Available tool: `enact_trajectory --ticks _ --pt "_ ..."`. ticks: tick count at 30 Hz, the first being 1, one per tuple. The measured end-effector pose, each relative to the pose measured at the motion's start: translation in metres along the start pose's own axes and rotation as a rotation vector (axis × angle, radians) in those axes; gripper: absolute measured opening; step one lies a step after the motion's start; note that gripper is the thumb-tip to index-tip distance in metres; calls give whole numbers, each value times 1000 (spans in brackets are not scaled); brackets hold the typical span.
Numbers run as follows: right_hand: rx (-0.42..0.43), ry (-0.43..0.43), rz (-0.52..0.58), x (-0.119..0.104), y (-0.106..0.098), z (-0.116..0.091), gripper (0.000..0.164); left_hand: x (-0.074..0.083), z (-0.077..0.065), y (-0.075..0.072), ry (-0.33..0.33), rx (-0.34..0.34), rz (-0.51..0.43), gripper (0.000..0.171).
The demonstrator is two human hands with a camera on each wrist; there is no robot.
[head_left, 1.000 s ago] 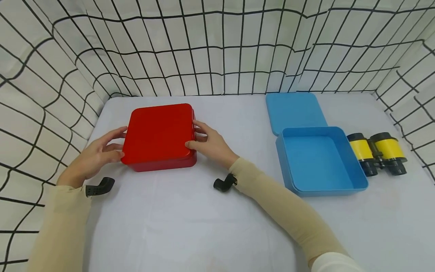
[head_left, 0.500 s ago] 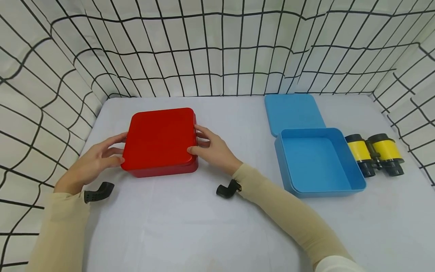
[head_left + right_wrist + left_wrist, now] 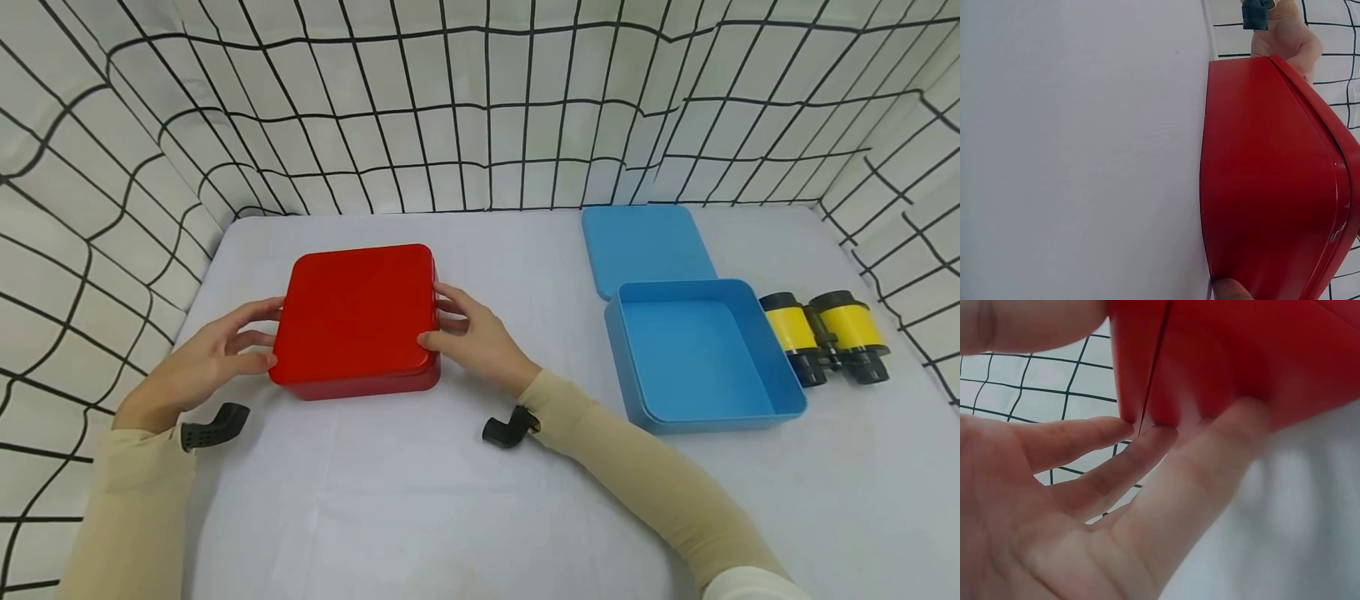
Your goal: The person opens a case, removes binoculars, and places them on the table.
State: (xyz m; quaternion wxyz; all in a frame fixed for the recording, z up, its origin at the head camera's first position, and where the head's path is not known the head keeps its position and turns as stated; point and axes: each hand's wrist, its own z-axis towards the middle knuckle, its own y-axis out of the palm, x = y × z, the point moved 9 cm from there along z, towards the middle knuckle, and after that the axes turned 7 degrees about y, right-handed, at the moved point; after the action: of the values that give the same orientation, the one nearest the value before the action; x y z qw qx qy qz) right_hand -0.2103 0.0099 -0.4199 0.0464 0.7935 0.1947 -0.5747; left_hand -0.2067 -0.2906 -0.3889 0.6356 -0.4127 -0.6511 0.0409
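A red lidded box (image 3: 356, 317) sits on the white-covered table in the left half of the head view, its lid on. My left hand (image 3: 195, 367) holds its left side, with the thumb near the front corner; in the left wrist view the fingertips press the red wall around the lid seam. On the opposite side my right hand (image 3: 483, 342) grips the box, thumb at the front right corner and fingers along the right wall. In the right wrist view the box's red front wall (image 3: 1266, 169) shows, with only a thumb tip of that hand visible.
An uncovered blue box (image 3: 705, 358) stands on the right, nothing inside it. Its flat blue lid (image 3: 648, 250) lies behind. Yellow-and-black binoculars (image 3: 825, 337) rest to the right of it. A black wire grid (image 3: 487, 108) borders the table (image 3: 420, 508) at the back and sides.
The red box has slid a short way toward me, with both hands moving along on its sides. The blue box, its lid and the binoculars stay in place.
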Motion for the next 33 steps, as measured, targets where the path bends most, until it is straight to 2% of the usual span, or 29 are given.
enact_trajectory --ticks 12,25,33 --pt "7 -2 -20 5 1 -10 73 -6 -2 2 -57 -19 -5 73" --pt "11 -2 -18 9 0 -24 73 0 -1 8 -77 -58 -21 72" --pt "26 -3 -34 11 -6 -33 75 9 1 15 -57 -88 -2 72"
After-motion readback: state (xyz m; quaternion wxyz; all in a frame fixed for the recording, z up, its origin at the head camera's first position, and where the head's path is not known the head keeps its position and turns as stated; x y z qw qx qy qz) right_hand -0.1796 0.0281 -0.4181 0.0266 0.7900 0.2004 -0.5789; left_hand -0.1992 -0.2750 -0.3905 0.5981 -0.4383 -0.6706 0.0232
